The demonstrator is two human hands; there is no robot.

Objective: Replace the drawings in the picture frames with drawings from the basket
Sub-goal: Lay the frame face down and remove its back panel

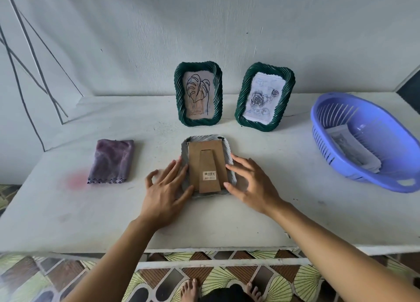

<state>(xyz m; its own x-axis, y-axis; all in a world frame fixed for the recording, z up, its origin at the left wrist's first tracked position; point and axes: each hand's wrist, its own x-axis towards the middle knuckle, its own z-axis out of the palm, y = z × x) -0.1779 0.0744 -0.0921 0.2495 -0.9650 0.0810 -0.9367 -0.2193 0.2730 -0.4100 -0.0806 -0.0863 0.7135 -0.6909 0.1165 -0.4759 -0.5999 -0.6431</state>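
A grey picture frame (205,142) lies face down at the table's middle, its brown cardboard back and stand (208,165) facing up. My left hand (166,188) rests with spread fingers on the frame's left edge. My right hand (252,183) touches its right edge, fingers apart. Behind it stand two green twisted frames: the left frame (198,94) holds a leaf line drawing, the right frame (264,96) a grey rose drawing. A blue plastic basket (386,165) at the right holds a stack of drawings (352,149).
A folded purple cloth (111,161) lies on the table to the left. A pink stain (76,180) marks the white tabletop (284,170) beside it. The wall runs right behind the standing frames. Bare feet and a patterned floor show below the table's front edge.
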